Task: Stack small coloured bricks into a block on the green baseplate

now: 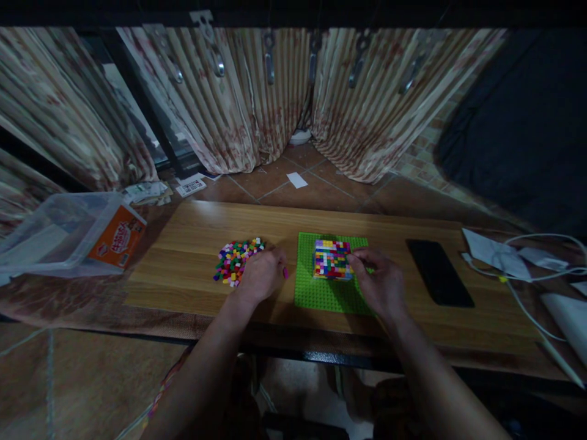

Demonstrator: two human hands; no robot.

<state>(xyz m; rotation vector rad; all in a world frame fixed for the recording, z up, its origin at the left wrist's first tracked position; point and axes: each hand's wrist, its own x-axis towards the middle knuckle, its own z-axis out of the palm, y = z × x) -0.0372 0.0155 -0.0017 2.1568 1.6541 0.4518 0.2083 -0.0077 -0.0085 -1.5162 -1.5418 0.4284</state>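
on the green baseplate (330,287), toward its far half, stands a squat block of small multicoloured bricks (332,259), pressed together in stacked layers. the baseplate lies flat at the middle of the wooden surface (192,226), and the block sits upright on it, not tilted.

the right hand (380,282) rests against the block's right side, fingertips curled onto its upper right edge; the grip is a light pinch on the block rather than a full clasp. the left hand (262,275) lies at the right edge of the loose pile of bricks (235,261), just left of the baseplate, fingers curled down over the nearest pieces; whether it has one pinched cannot be told, though something pink shows at its fingertip on the baseplate side (a brick or a painted nail, too small to say).

the block looks light and rigid, hard plastic with smooth, faintly slippery faces. its weakness is likely the seams: layers held only by stud friction would split if levered from one corner. the safest hold seems to be across two opposite side walls, low down, squeezing evenly, with the baseplate held flat if anything is pressed on from above. single bricks from the pile are tiny and skittish, best taken between thumb and forefinger on their flat sides.

a dark phone (439,271) lies flat to the right of the baseplate, well apart from the block. a clear plastic tub (55,229) with an orange label lies tipped at the far left.
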